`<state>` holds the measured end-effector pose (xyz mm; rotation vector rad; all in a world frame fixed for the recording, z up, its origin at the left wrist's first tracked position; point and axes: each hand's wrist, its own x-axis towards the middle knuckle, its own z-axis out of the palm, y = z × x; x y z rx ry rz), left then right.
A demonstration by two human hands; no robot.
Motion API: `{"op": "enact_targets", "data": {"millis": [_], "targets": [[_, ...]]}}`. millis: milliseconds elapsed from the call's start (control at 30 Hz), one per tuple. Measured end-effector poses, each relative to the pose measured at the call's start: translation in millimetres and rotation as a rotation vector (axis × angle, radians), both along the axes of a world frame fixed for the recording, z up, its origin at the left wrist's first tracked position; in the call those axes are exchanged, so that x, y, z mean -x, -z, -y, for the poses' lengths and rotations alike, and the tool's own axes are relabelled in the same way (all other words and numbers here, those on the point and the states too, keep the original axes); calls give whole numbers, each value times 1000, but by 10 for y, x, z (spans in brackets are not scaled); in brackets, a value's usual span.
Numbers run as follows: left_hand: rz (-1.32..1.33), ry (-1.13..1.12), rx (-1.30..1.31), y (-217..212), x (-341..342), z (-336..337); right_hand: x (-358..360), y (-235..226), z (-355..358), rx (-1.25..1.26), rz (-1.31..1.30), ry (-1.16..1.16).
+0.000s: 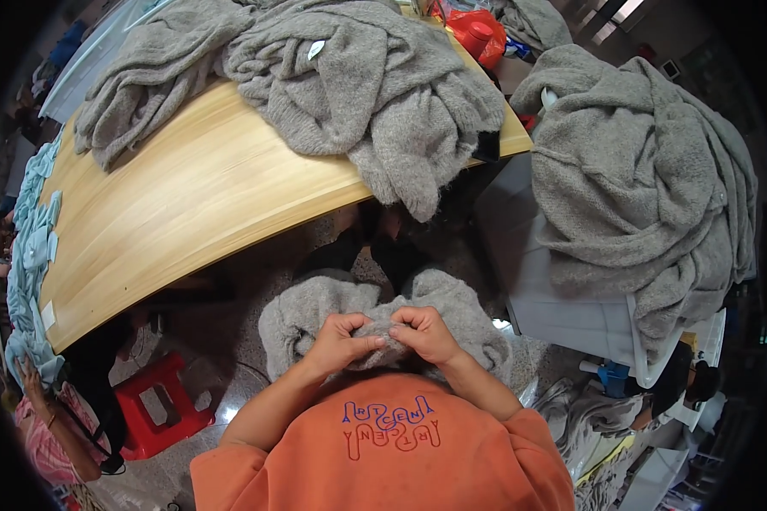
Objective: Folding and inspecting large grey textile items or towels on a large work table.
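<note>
While we sit below the near edge of the wooden table (pixel 187 204), the grey sweater (pixel 315 311) lies bunched in our lap, over the orange shirt (pixel 400 460), and both hands are closed on it; the left hand (pixel 343 339) pinches a fold of the knit between thumb and curled fingers, and the right hand (pixel 424 332) pinches the same ridge just beside it, knuckles nearly touching. The work looks like close picking or checking at one small spot of the fabric; to do it well, we judge, the fold should stay taut between the two pinches, the thumbs should roll the knit rather than tug it, and the loose bulk should keep resting on the knees so that its weight does not drag the spot away. A heap of grey sweaters (pixel 349 77) covers the far right corner of the table and hangs over its near edge; another pile of grey knitwear (pixel 639 179) fills a pale bin (pixel 571 324) to our right; light blue cloth pieces (pixel 32 247) line the table's left edge; a red stool (pixel 158 409) stands on the floor to our left.
</note>
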<state>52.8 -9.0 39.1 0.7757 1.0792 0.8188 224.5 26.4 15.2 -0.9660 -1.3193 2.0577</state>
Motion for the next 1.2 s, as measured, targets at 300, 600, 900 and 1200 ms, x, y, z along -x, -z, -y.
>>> {"op": "enact_targets", "data": {"millis": [300, 600, 900, 1200], "targets": [[-19, 7, -2, 188, -112, 113, 165, -80, 106, -652, 231, 132], [38, -137, -16, 99, -16, 138, 53, -140, 39, -929, 330, 132], [192, -286, 17, 178, 194, 121, -858, 66, -32, -767, 733, -102], [153, -242, -96, 158, 207, 84, -627, 29, 60, -849, 639, -58]]}}
